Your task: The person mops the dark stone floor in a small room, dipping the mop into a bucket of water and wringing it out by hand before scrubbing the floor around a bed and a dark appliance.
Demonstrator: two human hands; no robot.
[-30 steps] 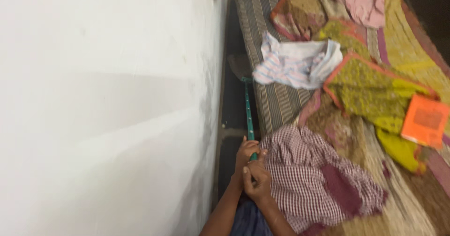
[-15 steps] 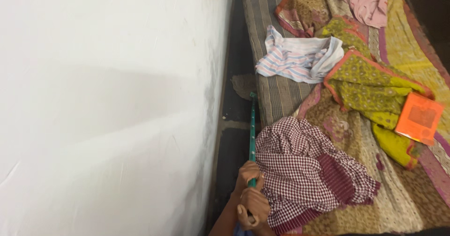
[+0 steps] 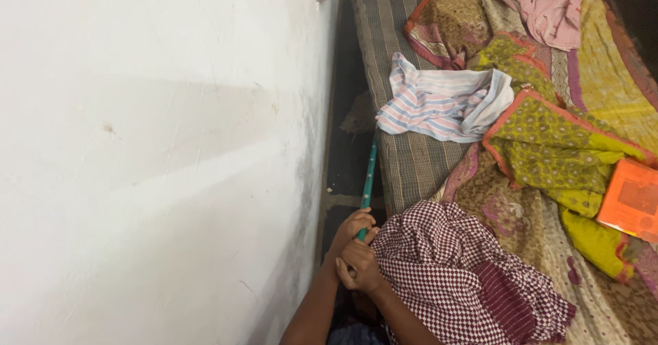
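Down in the narrow gap between the white wall (image 3: 151,160) and the bed (image 3: 404,160), both hands are clenched around a green broom handle (image 3: 368,177). The left hand (image 3: 351,226) sits higher on the handle, its fingers wrapped over the lower end of the visible shaft; the right hand (image 3: 358,266) closes just below it, the two touching. From the hands the handle runs straight away along the edge of the bed, and its far end meets a brownish broom head (image 3: 358,115) lying on the dark floor (image 3: 340,174) of the gap, partly hidden by the bed's edge.

Just to the right of the hands, touching the right wrist, a maroon-and-white checked cloth (image 3: 466,276) lies heaped on the bed. Farther ahead of the hands and to the right, a crumpled striped cloth (image 3: 439,102) in white, blue and pink rests on the striped mattress. Beyond that lies a yellow-green patterned quilt (image 3: 555,146) with a red border, and a pink garment (image 3: 541,6) well away at the far end. An orange booklet (image 3: 634,198) lies far to the right of the hands.
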